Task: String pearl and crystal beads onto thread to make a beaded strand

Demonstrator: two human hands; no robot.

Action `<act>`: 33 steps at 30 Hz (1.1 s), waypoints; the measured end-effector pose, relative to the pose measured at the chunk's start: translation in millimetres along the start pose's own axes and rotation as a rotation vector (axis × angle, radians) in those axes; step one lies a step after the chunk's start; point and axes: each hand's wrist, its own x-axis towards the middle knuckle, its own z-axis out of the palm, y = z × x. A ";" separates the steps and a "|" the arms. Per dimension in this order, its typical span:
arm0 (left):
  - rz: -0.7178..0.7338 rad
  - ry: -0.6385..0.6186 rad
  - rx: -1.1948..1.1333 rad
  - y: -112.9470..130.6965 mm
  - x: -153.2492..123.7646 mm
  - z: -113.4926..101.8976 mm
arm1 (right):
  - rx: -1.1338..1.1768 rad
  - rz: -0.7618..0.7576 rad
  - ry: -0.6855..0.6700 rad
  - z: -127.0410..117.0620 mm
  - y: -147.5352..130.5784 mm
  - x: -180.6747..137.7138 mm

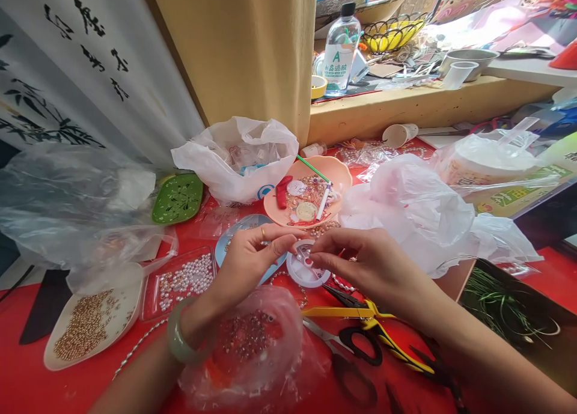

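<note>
Pinching with both hands over a small round white container (312, 278) among my beads.
My left hand (252, 250) has thumb and forefinger pressed together just above its far-left edge, and my right hand (360, 253) closes thumb and forefinger over its right side; whatever sits between either set of tips is too small for me to tell. The container lies on the red table (148, 393), close to the blue plate (247, 223) and on the near side of the pink plate (341, 175). Left of my hands, a clear tray holds pearly beads (192, 276) and a cream dish holds gold beads (81, 330). Nearer me lie a plastic bag of dark beads (250, 336), black-handled scissors (373, 353) and a yellow-handled tool (381, 327).
</note>
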 end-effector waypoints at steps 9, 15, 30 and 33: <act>0.317 -0.356 1.017 -30.2 5.8 16.1 | 0.068 -0.028 0.063 -2.0 -2.0 1.0; 0.470 -0.516 1.168 -18.9 21.4 22.0 | 0.104 -0.047 0.083 -0.2 0.8 1.6; 0.726 -0.608 1.215 -22.4 26.2 22.2 | 0.065 -0.064 0.129 -1.2 1.0 -0.2; 0.671 -0.563 1.211 -29.0 25.3 19.2 | 0.059 -0.074 0.146 -2.3 0.6 -0.5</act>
